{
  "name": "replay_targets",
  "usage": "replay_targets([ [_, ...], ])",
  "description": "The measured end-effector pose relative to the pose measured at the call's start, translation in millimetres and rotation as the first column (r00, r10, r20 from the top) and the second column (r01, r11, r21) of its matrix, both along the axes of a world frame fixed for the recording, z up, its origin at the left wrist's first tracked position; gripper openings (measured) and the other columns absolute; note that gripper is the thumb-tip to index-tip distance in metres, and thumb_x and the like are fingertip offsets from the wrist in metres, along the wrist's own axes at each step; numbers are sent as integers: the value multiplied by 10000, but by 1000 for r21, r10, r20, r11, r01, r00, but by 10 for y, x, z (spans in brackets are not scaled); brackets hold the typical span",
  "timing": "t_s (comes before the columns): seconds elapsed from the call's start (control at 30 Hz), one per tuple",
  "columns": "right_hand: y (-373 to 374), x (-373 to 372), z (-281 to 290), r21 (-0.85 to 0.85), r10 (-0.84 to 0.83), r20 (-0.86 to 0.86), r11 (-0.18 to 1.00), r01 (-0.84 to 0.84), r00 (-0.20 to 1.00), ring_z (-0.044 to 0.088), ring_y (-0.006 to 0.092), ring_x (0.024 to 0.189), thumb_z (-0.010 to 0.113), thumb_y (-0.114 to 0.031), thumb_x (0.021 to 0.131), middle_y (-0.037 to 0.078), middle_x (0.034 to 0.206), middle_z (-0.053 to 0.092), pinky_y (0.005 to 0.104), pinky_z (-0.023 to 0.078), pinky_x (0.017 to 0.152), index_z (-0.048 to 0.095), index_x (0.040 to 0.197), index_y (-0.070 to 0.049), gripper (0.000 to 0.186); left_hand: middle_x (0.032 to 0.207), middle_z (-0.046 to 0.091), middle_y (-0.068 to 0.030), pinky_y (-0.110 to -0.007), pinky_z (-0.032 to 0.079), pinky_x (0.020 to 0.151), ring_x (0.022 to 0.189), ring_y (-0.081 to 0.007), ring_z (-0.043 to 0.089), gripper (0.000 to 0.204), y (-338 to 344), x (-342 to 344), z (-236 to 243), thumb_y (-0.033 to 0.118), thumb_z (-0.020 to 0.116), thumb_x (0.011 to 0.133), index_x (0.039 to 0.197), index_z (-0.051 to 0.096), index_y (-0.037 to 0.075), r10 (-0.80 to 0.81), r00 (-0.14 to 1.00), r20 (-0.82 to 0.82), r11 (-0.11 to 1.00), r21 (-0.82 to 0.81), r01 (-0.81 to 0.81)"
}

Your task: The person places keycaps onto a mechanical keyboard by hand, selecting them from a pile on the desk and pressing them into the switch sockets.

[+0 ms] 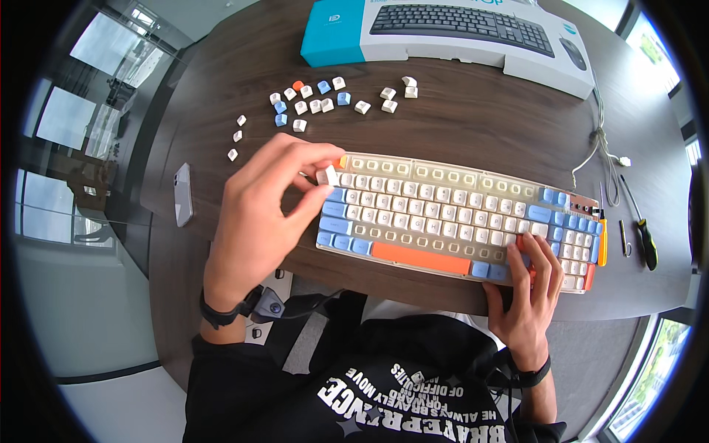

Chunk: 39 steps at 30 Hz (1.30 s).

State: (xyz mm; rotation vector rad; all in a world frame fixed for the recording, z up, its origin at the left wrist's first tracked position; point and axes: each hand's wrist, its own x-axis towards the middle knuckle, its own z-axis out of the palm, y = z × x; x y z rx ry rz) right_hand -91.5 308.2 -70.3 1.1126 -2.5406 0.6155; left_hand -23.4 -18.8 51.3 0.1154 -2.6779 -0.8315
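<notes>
A white keycap (327,176) is pinched between the thumb and fingers of my left hand (269,196), at the upper left corner of the keyboard (436,193). The keyboard carries white, blue and orange keycaps, with a long orange spacebar (419,258). Its top row and the row above the spacebar show bare switches without caps. An orange keycap (340,161) sits at the top left corner, partly behind my left fingertips. My right hand (526,299) rests on the keyboard's right part, fingers stretched over the keys and thumb at the front edge. Some keys under it are hidden.
Loose white, blue and orange keycaps (316,106) lie beyond the keyboard. A keyboard box (473,63) stands at the back. At the right are a coiled cable (607,144), a screwdriver (648,240) and an orange-handled tool (603,242). A phone (183,196) lies left.
</notes>
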Motion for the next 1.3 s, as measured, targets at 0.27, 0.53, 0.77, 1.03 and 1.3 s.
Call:
replay_targets([
  [0.27,-27,-31,-1,-12,7,-16,1000,-7,1000,542,397,1342,786,-203,867,173,1467,562,506,426,1098,598,1435,-61,614,1059,703,-100,-298,553,767,884,-183,692,330,146,79,-188,-108,734,851,1159,723,8,-22,999,31,994,-105,25],
  [0.53,-19,-30,-32,-16,2,-6,1000,-2,1000,538,386,1352,808,-199,846,164,1481,557,498,424,1107,611,1430,-72,629,985,721,-88,-365,537,786,897,-271,651,335,219,251,-459,-74,774,812,1127,750,36,-50,994,98,980,-186,68],
  [0.77,-19,-44,-9,-10,-7,-15,1000,7,1000,543,390,1344,811,-194,838,170,1478,560,501,430,1103,618,1422,-67,628,943,731,-81,-372,555,760,888,-260,658,285,251,251,-563,-77,762,806,1074,763,19,-74,997,23,968,-239,78],
  [1.03,-11,-17,13,0,11,21,1000,-11,1000,548,404,1329,804,-219,832,191,1463,569,513,445,1066,630,1402,-47,621,986,774,-91,-355,577,757,889,-263,678,261,282,338,-631,-98,799,772,1018,773,-13,-31,998,-48,970,-243,19],
  [1.3,-18,-16,29,-4,2,1,1000,-2,1000,557,404,1326,811,-221,829,191,1463,566,515,446,1067,621,1413,-45,639,1003,707,-31,-333,559,710,830,-210,644,273,269,306,-655,-65,803,810,1060,788,42,38,999,-6,999,-34,-38],
])
